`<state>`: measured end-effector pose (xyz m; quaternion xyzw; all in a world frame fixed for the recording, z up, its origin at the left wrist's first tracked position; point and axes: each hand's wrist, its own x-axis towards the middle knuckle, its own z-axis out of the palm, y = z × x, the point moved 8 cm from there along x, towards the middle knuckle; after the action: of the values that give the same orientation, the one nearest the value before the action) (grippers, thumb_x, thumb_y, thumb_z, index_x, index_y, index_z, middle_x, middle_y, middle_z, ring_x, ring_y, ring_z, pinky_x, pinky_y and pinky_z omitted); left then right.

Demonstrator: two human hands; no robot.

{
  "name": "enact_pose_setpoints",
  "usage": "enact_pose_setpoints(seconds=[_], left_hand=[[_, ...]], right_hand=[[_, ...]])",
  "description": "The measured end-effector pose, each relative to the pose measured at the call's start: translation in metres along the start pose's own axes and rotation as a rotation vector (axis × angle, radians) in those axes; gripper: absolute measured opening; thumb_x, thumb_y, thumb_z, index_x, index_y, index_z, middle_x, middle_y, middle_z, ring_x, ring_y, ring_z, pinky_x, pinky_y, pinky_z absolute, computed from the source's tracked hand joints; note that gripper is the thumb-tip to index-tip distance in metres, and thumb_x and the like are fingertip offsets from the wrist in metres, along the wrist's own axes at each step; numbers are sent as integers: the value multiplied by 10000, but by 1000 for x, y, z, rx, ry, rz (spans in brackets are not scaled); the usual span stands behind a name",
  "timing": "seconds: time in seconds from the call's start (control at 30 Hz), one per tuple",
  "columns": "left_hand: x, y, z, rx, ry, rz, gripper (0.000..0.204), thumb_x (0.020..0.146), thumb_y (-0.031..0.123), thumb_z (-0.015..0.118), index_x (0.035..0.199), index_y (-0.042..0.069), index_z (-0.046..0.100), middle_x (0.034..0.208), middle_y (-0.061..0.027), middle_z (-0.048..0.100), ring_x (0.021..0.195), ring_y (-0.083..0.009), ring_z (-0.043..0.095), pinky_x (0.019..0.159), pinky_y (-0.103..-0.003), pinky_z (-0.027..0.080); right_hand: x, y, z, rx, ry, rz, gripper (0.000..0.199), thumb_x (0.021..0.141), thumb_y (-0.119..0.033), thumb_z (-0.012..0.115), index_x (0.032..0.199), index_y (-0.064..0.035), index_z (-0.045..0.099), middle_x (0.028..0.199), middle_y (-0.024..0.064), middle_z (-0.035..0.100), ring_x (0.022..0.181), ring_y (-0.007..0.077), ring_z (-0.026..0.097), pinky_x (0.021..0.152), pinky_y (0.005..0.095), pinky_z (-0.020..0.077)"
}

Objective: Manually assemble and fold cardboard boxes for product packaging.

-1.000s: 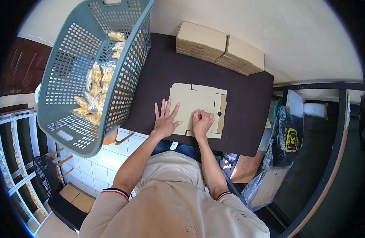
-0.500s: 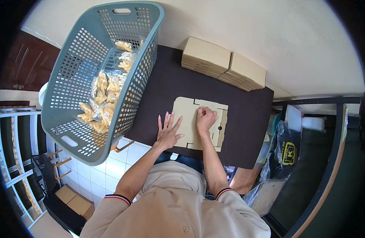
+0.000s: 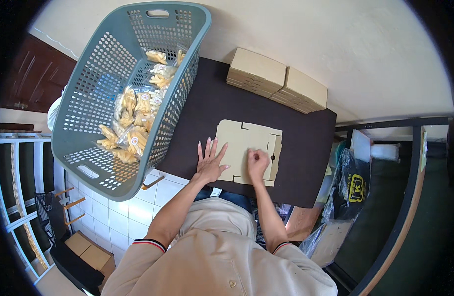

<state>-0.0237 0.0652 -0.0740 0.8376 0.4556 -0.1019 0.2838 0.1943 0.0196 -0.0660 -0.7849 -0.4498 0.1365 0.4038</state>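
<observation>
A flat tan cardboard box (image 3: 239, 148) with slots and a small dark round hole lies on the dark tabletop. Spread across its left edge, my left hand (image 3: 210, 165) is open, its fingers pointing away from me. My right hand (image 3: 258, 164) is closed over the box's right half, close to the hole. Whether anything is inside those curled fingers is hidden.
Two stacks of folded cardboard boxes (image 3: 264, 69) stand at the back by the wall. On the left rises a large grey-green basket (image 3: 177, 118) with bagged cream-coloured gloves (image 3: 138, 139) inside. A dark metal rack (image 3: 412, 163) with plastic-wrapped items is on the right.
My right hand has shifted slightly toward me over the box, its fingers curled more tightly. My left hand stays spread in the same place.
</observation>
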Motion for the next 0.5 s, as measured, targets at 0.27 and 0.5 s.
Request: enact_pose_setpoints(seconds=[0.27, 0.5], left_hand=[[3, -5, 6, 24, 37, -4, 1010, 1013, 602, 640, 1774, 251, 76, 1823, -221, -71, 1671, -441, -131, 1274, -701, -137], [4, -4, 5, 67, -122, 8, 1392, 786, 720, 826, 1770, 234, -30, 1792, -290, -160, 1638, -489, -228, 1242, -715, -183]], right_hand=[[-113, -41, -17, -66, -127, -124, 276, 895, -129, 827, 722, -61, 624, 714, 88, 609, 808, 308, 569, 790, 460, 403], [-114, -46, -17, -119, -107, -130, 276, 879, -152, 836, 713, -62, 635, 728, 88, 630, 804, 310, 576, 796, 458, 410]])
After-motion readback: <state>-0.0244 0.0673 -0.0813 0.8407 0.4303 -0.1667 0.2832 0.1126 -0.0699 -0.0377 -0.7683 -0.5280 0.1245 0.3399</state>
